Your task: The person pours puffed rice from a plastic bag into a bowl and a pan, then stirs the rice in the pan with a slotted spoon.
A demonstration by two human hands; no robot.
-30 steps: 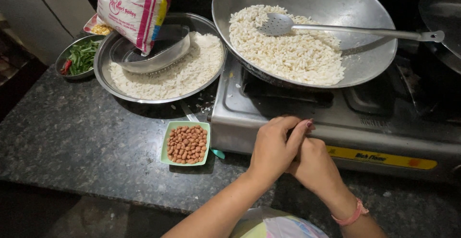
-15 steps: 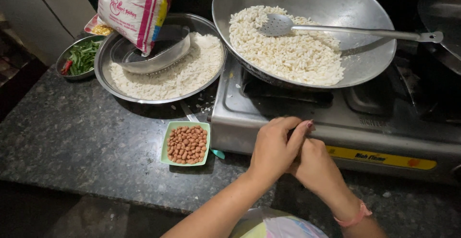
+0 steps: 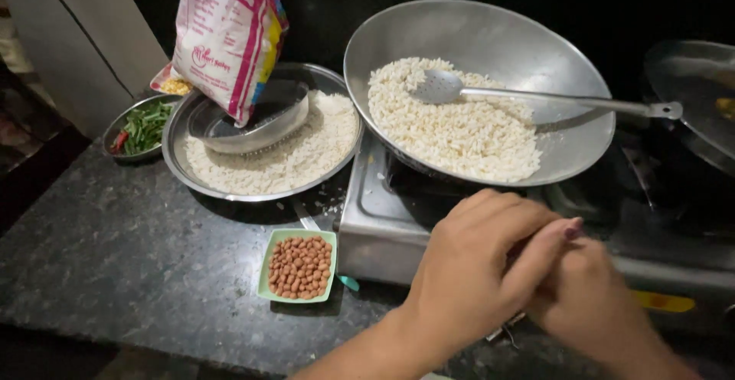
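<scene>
**Fingers clasped before the stove**

Fingers (image 3: 536, 253) of the left hand (image 3: 467, 273) curled over the right hand (image 3: 589, 303); whether they gripped anything I cannot tell. Both hid the steel stove (image 3: 367, 227) front. At twelve o'clock sat a round metal wok (image 3: 490, 43) of puffed rice; at nine, a green peanut dish (image 3: 298, 266) on the speckled bench (image 3: 115, 265).

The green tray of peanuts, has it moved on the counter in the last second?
No. The green tray of peanuts sits at the same spot beside the stove's front left corner.
</scene>
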